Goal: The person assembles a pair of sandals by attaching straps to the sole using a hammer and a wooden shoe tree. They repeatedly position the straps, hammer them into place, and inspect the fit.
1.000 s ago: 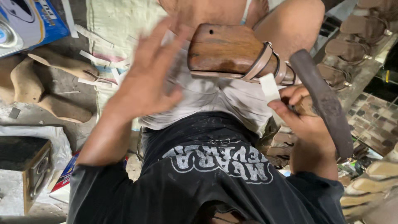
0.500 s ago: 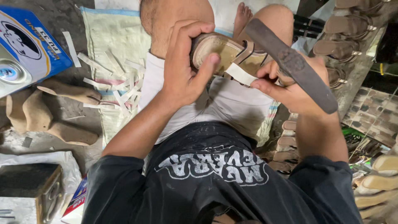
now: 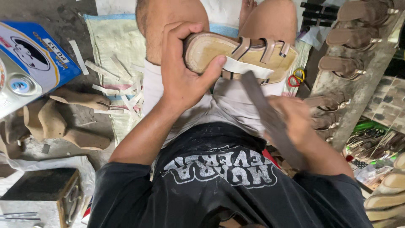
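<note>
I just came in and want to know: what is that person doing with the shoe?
A seated person holds a tan strappy sandal bottom side up over their lap. The left hand grips its rounded end, thumb pressed on the sole. The right hand, a bit blurred, holds a long flat dark tool with its tip against the sandal's edge by a white strip. On the floor to the left lie wooden shoe forms and paper strips; more sandals are lined up on the right.
</note>
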